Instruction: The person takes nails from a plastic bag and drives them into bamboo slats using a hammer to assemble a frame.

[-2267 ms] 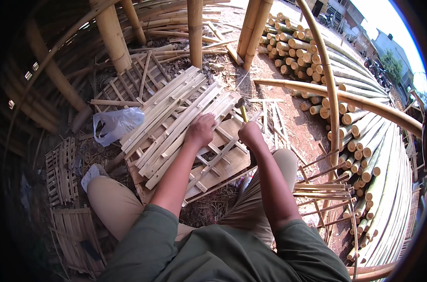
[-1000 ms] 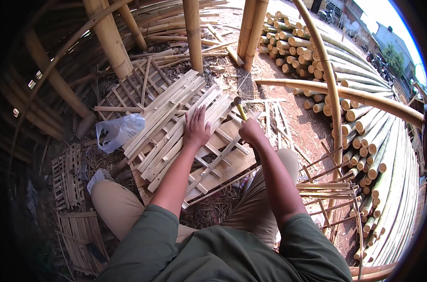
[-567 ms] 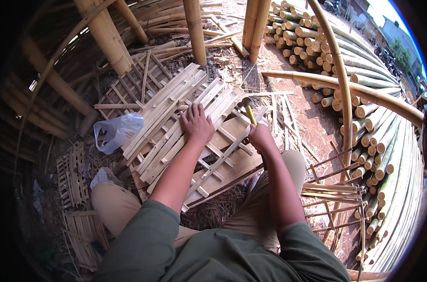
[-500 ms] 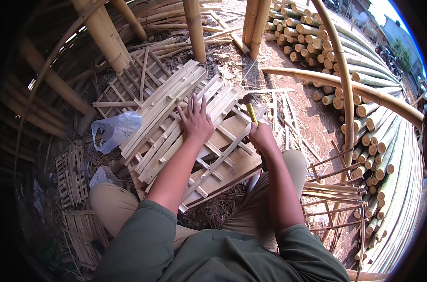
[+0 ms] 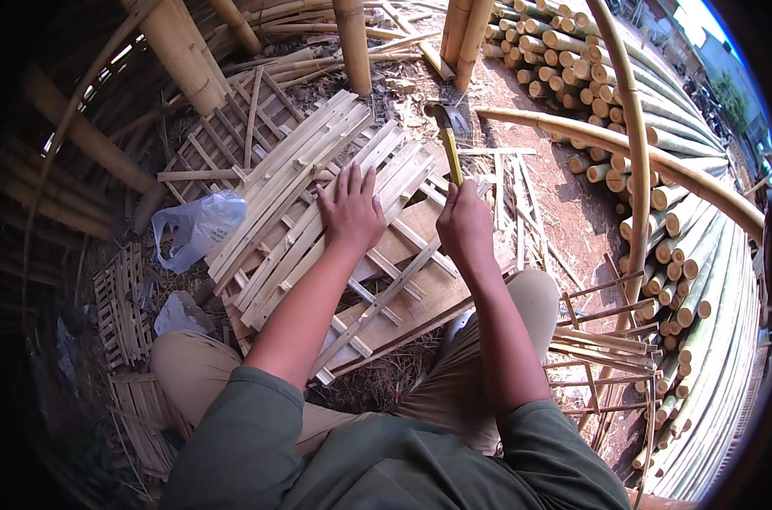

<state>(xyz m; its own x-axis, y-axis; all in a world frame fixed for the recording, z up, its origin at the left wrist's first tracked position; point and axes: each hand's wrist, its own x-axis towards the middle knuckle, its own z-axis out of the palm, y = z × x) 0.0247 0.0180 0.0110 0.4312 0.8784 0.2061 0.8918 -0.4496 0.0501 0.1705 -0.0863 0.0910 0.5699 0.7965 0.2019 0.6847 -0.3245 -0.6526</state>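
Note:
My left hand (image 5: 352, 208) lies with its fingers spread on pale bamboo slats (image 5: 305, 246), which cross other strips in a lattice. My right hand (image 5: 466, 219) grips a hammer (image 5: 450, 149) by its yellow handle, the dark head pointing up and away from me. The hammer head is raised beyond the right end of the slats. Beneath the lattice is a flat wooden board (image 5: 421, 299), with a diagonal strip (image 5: 381, 306) lying over its near part.
A white plastic bag (image 5: 200, 225) sits left of the slats. Upright bamboo posts (image 5: 352, 47) stand at the back. Stacked bamboo poles (image 5: 696, 280) fill the right side, and a bent bamboo pole (image 5: 564, 127) reaches across in front of them. Smaller slat frames (image 5: 122, 306) lie at the left.
My right hand has risen and moved slightly left, lifting the hammer so its head is farther up. My left hand stays flat on the slats.

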